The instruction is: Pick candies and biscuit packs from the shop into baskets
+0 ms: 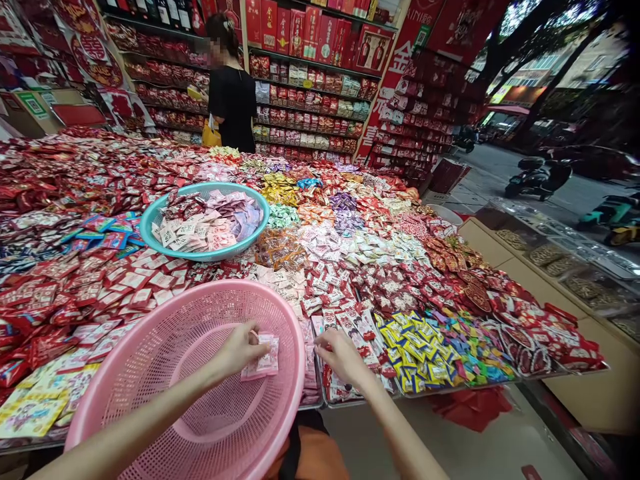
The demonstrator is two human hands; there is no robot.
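A large pink mesh basket (295,333) leans at the front edge of the candy display. Inside its right part, my left hand (243,350) pinches pink-and-white candy packets (269,355). My right hand (340,357) is just outside the basket's right rim, low over a tray of red-and-white packets (357,330). Its fingers are curled together, and what they hold, if anything, is too small to make out. Pale pink packets (283,281) lie beyond the basket rim.
A turquoise basket (205,253) of packets rests on the display. Yellow packets (417,350) lie to the right. A person in black (233,100) stands by the back shelves. Clear-lidded boxes (560,260) stand at the right.
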